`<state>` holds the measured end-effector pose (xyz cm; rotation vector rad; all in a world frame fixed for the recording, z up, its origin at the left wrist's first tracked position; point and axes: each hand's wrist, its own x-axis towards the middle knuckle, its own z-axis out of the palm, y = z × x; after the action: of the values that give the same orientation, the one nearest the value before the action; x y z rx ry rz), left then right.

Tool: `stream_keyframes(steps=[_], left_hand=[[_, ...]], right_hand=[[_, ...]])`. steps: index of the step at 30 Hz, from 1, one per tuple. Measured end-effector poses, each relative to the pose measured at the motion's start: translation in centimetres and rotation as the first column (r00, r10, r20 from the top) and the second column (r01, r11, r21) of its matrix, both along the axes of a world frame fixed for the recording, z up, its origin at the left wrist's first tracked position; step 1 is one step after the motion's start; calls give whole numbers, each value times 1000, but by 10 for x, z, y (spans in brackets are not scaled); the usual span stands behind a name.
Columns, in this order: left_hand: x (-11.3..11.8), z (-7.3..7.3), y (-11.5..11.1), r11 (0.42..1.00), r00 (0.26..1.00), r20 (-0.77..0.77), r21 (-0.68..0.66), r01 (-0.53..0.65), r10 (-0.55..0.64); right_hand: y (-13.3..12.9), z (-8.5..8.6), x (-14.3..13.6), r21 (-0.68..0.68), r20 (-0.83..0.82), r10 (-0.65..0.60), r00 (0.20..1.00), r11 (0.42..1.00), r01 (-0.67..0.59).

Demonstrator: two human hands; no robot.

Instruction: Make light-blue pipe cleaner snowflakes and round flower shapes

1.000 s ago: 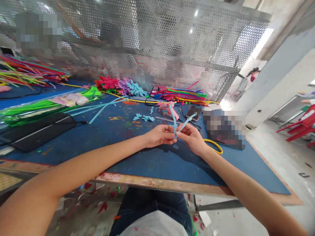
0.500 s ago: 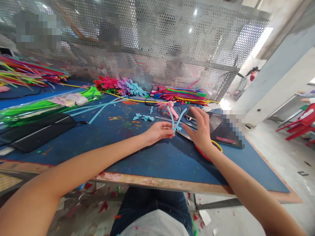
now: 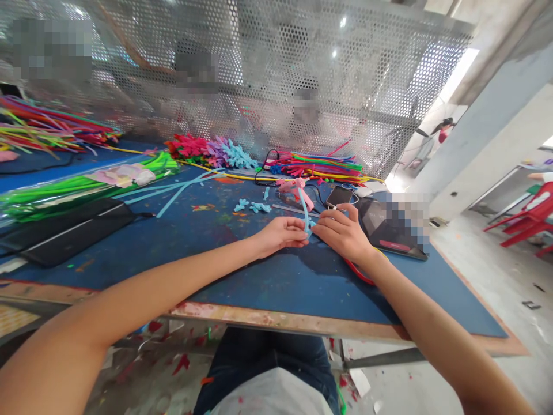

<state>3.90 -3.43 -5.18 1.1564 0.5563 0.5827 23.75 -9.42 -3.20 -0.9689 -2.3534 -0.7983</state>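
A light blue pipe cleaner point(image 3: 305, 210) is pinched at its bend by my left hand point(image 3: 285, 235), and one end sticks up above the fingertips. My right hand point(image 3: 341, 231) is closed close beside it, its fingertips on the other end, which they mostly hide. Under my right wrist lie scissors, with the red handle point(image 3: 360, 273) showing. Just beyond my hands is a pink glue gun point(image 3: 294, 187). Small twisted light blue pieces point(image 3: 260, 207) rest on the table left of the glue gun.
Long light blue pipe cleaners point(image 3: 181, 193) lie left, near a black case point(image 3: 64, 230) and a bagged green bundle point(image 3: 52, 196). Coloured bundles point(image 3: 319, 165) line the perforated metal screen point(image 3: 268, 75). A phone point(image 3: 340, 196) and tablet point(image 3: 393, 233) sit right. People are behind the screen.
My right hand has moved left and down from open to closed on one upright end of the pipe cleaner, bending it down. My left hand keeps its pinch.
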Motion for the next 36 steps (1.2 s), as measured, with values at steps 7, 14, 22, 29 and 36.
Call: stream_keyframes(steps=[7, 14, 22, 29, 36], left_hand=[[4, 2, -11, 969, 990, -38, 212, -126, 138], [5, 0, -12, 896, 957, 60, 338, -287, 284], [7, -3, -12, 891, 918, 157, 231, -392, 363], [9, 0, -17, 896, 919, 185, 225, -384, 348], [6, 5, -15, 811, 954, 73, 511, -285, 290]], right_hand=[[-2, -11, -22, -125, -293, -90, 952, 991, 55], [-5, -15, -36, -324, -656, -171, 735, 944, -69], [-9, -19, -47, -364, -705, -129, 697, 909, -201], [-12, -15, -49, -327, -821, -179, 542, 926, -190], [-10, -7, -38, -442, -859, -319, 399, 857, -265]])
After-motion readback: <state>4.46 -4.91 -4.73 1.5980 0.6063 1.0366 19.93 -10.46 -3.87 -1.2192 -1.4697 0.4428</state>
